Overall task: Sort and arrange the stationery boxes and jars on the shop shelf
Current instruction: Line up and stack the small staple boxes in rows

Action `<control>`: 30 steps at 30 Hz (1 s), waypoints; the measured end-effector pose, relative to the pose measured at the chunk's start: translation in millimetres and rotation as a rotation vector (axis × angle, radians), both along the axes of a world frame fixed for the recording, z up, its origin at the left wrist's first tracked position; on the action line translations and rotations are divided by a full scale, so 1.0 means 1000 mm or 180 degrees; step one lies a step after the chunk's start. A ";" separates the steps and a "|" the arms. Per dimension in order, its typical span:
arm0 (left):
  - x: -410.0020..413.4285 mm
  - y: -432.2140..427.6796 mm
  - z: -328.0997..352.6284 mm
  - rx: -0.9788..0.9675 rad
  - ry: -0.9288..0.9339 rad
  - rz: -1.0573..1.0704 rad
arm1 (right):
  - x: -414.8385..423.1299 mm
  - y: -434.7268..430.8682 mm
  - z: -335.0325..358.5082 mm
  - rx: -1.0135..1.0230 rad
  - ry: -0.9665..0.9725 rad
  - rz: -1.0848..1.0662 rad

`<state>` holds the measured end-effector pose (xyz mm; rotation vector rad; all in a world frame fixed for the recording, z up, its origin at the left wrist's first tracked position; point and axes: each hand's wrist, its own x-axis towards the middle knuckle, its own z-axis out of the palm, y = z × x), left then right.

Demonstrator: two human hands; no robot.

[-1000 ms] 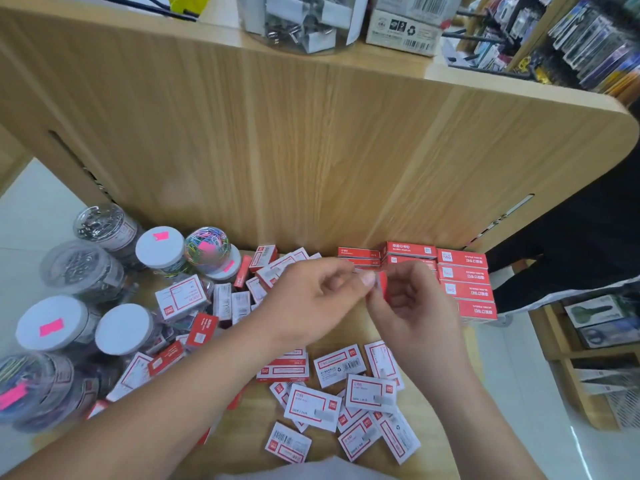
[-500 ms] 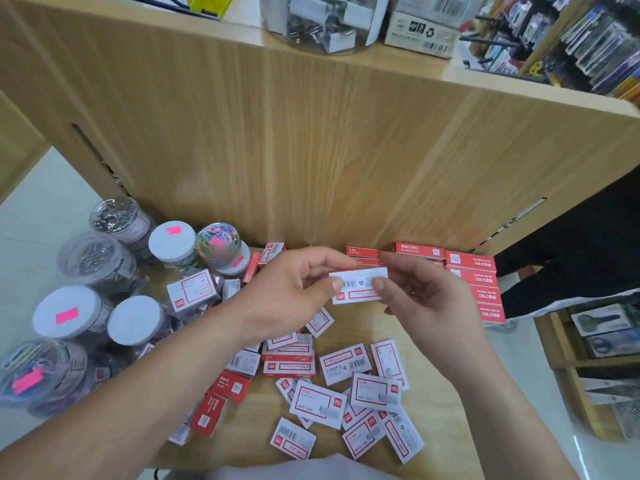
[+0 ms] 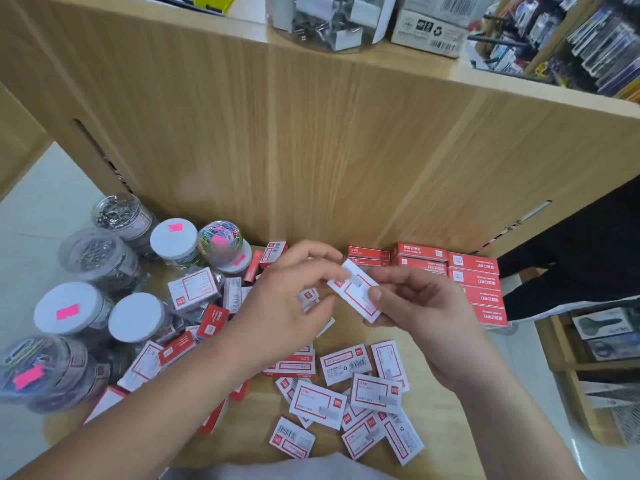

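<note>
Wood panel [image 3: 311, 150] fills most of the view, standing upright behind a low shelf [image 3: 346, 329] of the same pale timber. On the ledge above it stand a clear tub of metal clips [image 3: 329, 19] and a cardboard carton [image 3: 433, 29].

On the left of the low shelf a crowd of round jars [image 3: 71, 308] stand close together. Some have white lids with pink stickers, others are see-through and full of silver clips. One jar of coloured clips [image 3: 220, 242] lies against the panel.

At the right end, red boxes [image 3: 478, 282] are lined up in neat rows against the panel, labels facing up. Loose boxes [image 3: 375, 393], white with red frames, lie scattered and overlapping across the middle and near edge of the shelf, with more of them piled among the jars.

Both hands meet above the shelf, in front of the red rows. The right hand [image 3: 415, 313] grasps a white box [image 3: 356, 289], thumb on its top face and fingers beneath. The left hand [image 3: 287, 306] pinches the box's left end between curled fingers and thumb, though that end is blurred. The box is tilted and clear of the shelf.
</note>
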<state>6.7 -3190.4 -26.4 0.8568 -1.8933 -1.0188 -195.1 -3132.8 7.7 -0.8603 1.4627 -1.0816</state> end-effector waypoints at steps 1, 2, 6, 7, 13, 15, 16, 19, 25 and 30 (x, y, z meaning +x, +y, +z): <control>0.001 0.001 0.001 0.0334 0.0088 -0.0036 | 0.000 -0.001 -0.001 -0.0029 0.0164 -0.0004; 0.002 0.002 0.002 0.0627 0.0138 -0.0004 | -0.002 -0.001 -0.002 -0.0074 0.0333 -0.0005; 0.004 -0.002 0.005 0.0878 -0.0050 0.0143 | -0.004 -0.004 -0.003 -0.0174 0.0957 0.0204; 0.003 -0.004 0.005 0.0768 -0.0149 0.0133 | -0.003 -0.005 -0.002 -0.0197 0.1148 0.0281; -0.005 -0.010 0.004 0.1437 -0.0044 -0.0201 | 0.009 -0.006 0.001 -0.0297 0.0370 -0.0253; -0.013 -0.005 0.007 0.1614 0.0281 -0.0082 | 0.020 -0.001 -0.002 -0.0209 -0.0052 -0.0387; -0.014 -0.006 0.008 0.1678 0.0379 0.0038 | 0.024 0.002 -0.005 -0.0172 -0.0089 -0.0404; -0.013 -0.014 -0.001 0.1120 -0.0243 0.0034 | 0.019 0.008 -0.009 -0.0321 0.1110 -0.0334; -0.044 -0.029 -0.022 -0.0954 -0.1928 -0.0210 | -0.008 0.011 0.002 -0.0639 0.1473 -0.0542; -0.058 -0.039 -0.047 -0.1732 -0.2255 0.0199 | -0.019 0.030 0.000 -0.0594 0.1219 -0.0733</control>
